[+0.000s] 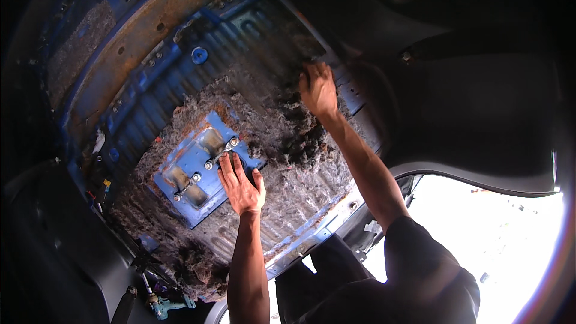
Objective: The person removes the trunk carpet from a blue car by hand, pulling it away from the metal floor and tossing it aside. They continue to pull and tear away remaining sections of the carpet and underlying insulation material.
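Observation:
My left hand lies with its fingers spread on a blue metal plate, just beside a metal bar with bolted ends. A second such bar sits nearer the plate's left side. The plate rests among matted grey fibre padding on a ribbed blue car floor. Farther off to the right, my right hand has its fingers curled down at the padding's far right edge, by the side trim. Its fingertips are hidden, so what they grip cannot be made out.
Dark plastic trim panels curve along the right side. At the lower left lies a teal power tool. A blue round plug sits in the floor, and a rusty crossmember runs behind it. Bright ground shows past the opening.

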A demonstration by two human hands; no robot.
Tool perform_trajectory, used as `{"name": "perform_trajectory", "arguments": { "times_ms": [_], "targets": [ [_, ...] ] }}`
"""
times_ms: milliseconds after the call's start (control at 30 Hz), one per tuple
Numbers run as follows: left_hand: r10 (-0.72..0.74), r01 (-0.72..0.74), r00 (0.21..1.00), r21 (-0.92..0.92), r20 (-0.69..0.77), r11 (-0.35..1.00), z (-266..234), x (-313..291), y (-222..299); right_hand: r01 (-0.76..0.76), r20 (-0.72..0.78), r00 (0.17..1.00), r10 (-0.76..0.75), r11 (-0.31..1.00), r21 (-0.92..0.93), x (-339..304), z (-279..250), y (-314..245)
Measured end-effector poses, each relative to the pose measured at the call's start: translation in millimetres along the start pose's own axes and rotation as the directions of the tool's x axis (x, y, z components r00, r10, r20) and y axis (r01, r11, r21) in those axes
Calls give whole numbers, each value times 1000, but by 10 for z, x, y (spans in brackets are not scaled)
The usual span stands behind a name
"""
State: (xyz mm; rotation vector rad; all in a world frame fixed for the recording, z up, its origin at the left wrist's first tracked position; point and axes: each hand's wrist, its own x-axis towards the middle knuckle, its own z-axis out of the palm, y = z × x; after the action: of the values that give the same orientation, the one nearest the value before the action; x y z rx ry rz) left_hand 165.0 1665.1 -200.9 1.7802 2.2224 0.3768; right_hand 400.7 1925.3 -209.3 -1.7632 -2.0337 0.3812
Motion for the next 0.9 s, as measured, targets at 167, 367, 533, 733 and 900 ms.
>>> {"name": "perform_trajectory", "arguments": {
  "times_ms": [167, 367, 533, 733, 900],
  "targets": [
    [-8, 8, 1000, -8, 13, 1000, 20, -23, -8, 24, -39, 999, -28, 995, -97, 97, 186, 62],
    [3, -3, 1000, -5, 11, 1000, -4, 4, 12, 28, -124, 991, -42, 994, -106, -205, 217, 64],
    [-8, 8, 1000, 1, 17, 1000, 13, -5, 0, 150, -95, 984, -151, 989, -18, -212, -43, 122],
    [-1, 1, 1000, 10, 19, 1000, 34, -21, -19, 43, -146, 988, -57, 994, -97, 102, 8, 300],
    [4, -4, 1000, 12, 15, 1000, 18, 1, -2, -79, -13, 997, 78, 981, -178, -69, 157, 269]
  ]
}}
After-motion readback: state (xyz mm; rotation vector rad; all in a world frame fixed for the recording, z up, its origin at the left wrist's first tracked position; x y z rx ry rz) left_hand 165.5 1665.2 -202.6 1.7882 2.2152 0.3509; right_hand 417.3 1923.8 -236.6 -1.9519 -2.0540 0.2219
